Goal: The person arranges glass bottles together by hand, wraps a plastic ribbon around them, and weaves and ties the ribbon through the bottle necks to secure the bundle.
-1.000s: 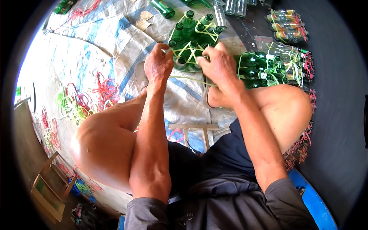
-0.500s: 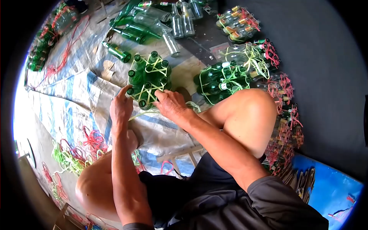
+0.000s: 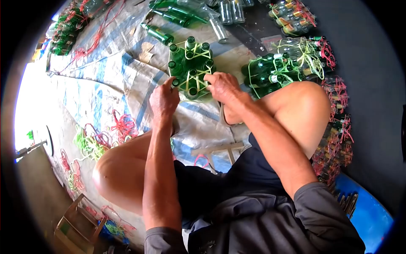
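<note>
A cluster of upright green bottles (image 3: 190,63) stands on the tarp, with pale yellow-green twine laced around and between the necks. At its near left corner is my left hand (image 3: 164,98), its fingers closed against a bottle neck and the twine there. My right hand (image 3: 224,86) is at the near right side, fingers bent and pinched at the twine by the bottle necks. The fingertips of both hands are partly hidden, and the strand in each pinch is too small to make out fully.
Tied green bottles (image 3: 270,72) lie to the right, beside bundles with red twine (image 3: 338,97). Loose bottles (image 3: 177,17) lie beyond the cluster. Tangled twine (image 3: 91,142) and a wooden stool (image 3: 76,222) are at the left. My bent knees flank the work area.
The whole view has shifted, so the scene appears further right and higher. Both hands remain at the near corners of the bottle cluster, the right one now slightly further round its right side.
</note>
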